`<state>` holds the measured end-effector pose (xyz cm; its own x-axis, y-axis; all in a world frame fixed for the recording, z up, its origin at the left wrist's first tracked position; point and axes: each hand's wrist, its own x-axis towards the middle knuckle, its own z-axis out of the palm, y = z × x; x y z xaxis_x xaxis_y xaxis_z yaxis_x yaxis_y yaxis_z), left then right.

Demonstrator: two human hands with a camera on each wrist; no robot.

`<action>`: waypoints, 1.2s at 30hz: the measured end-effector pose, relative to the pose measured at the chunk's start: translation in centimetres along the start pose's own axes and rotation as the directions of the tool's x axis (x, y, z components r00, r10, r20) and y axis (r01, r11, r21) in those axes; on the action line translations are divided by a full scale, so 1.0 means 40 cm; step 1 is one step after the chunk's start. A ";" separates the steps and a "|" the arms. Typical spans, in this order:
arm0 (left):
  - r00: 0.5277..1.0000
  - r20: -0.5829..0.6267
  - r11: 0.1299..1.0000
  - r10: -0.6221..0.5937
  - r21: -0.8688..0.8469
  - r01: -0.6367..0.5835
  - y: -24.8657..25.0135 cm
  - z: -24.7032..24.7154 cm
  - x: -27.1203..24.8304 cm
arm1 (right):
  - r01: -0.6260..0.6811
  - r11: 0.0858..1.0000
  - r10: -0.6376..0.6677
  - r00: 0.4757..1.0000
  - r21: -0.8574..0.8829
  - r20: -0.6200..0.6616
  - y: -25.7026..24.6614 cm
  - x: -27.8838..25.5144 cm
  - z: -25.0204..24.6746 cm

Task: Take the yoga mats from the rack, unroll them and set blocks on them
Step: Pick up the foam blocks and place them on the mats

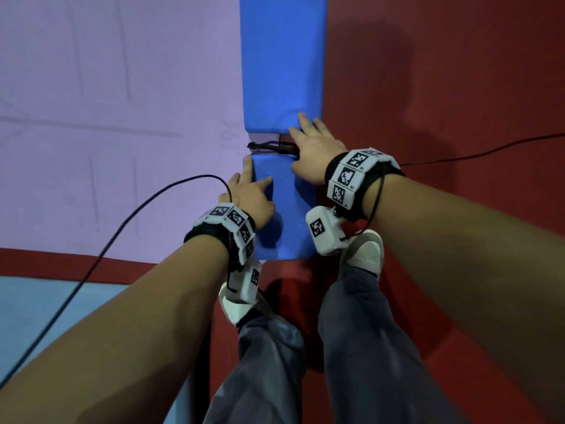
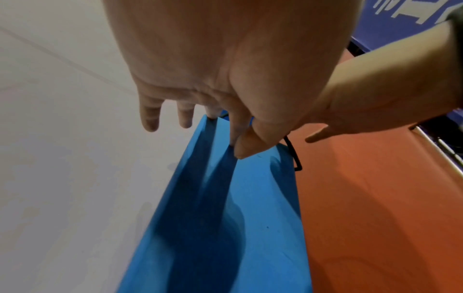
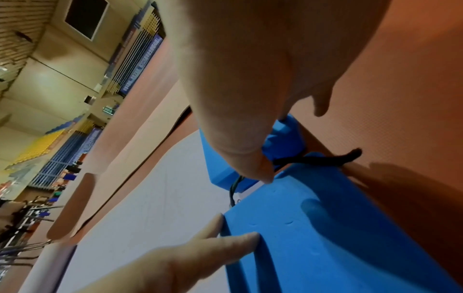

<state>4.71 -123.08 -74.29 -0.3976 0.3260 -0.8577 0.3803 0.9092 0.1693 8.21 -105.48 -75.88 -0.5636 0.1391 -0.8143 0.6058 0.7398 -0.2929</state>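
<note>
An unrolled lilac mat (image 1: 107, 117) covers the floor on the left. Two blue foam blocks lie end to end along its right edge, overhanging the red floor: a far block (image 1: 282, 62) and a near block (image 1: 284, 215). My left hand (image 1: 253, 185) rests flat on the near block's top left, fingers straight (image 2: 235, 134). My right hand (image 1: 308, 139) spans the gap, with straight fingers on the far block's near corner and the thumb (image 3: 260, 170) on the near block (image 3: 338, 228). A black strap (image 1: 272, 146) lies in the gap, and its end (image 3: 313, 160) shows in the right wrist view.
Red floor (image 1: 458, 87) lies right of the blocks, and a light blue floor strip (image 1: 46, 307) sits at the lower left. My feet in white shoes (image 1: 365, 252) stand just behind the near block. Black cables (image 1: 122, 234) trail from both wrists. A rack (image 3: 20, 228) and another unrolled mat (image 3: 70, 208) are far off.
</note>
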 end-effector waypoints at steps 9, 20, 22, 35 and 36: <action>0.993 -0.112 0.998 0.031 -0.048 -0.037 0.115 -0.121 -0.179 | -0.037 0.879 0.123 0.981 0.476 -0.151 0.059 -0.293 -0.045; 0.928 -0.272 0.944 0.257 -0.134 -0.300 0.550 -0.410 -0.617 | -0.014 0.386 0.531 0.821 0.923 -0.210 0.175 -0.893 -0.275; 0.915 -0.257 0.930 0.311 -0.114 -0.348 0.634 -0.423 -0.701 | 0.047 0.254 0.609 0.768 0.966 -0.197 0.214 -1.014 -0.287; 0.851 -0.071 0.852 0.521 -0.010 -0.523 1.433 -0.059 -0.979 | 0.290 -0.413 0.751 0.644 0.863 0.143 0.846 -1.546 -0.162; 0.853 -0.055 0.854 0.519 -0.013 -0.521 1.496 -0.009 -0.983 | 0.297 -0.442 0.751 0.639 0.846 0.168 0.907 -1.573 -0.145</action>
<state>42.80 -81.38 -30.27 -0.1871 0.7644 -0.6170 0.5205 0.6098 0.5977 62.38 -83.56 -32.37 0.1894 0.5337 -0.8242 0.0403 -0.8429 -0.5366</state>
